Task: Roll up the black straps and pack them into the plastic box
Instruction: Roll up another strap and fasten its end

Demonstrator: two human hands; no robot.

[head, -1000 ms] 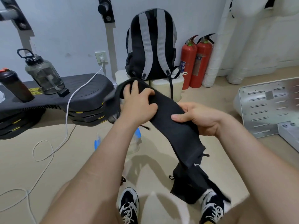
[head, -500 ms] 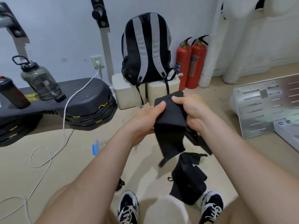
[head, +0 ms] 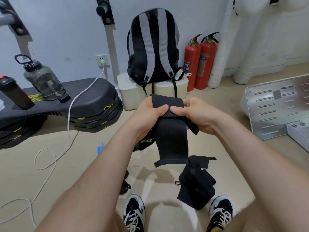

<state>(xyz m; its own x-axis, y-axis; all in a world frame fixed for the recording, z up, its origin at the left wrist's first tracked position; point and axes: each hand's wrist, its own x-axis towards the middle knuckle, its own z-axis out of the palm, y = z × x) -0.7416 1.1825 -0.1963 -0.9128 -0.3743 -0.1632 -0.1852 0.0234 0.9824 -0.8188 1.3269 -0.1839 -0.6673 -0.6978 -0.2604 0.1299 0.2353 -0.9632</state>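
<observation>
My left hand [head: 148, 114] and right hand [head: 199, 114] hold one black strap [head: 170, 141] up in front of me, fingers [head: 160, 109] clamped on its top. The roll looks just started, and most hangs loose. More straps [head: 195, 186] lie on the floor, still to roll and pack.

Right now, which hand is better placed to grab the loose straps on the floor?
Right, likely: loose straps lie by the right shoe, below the right hand; left hand is farther. Both grip the hanging strap.
</observation>
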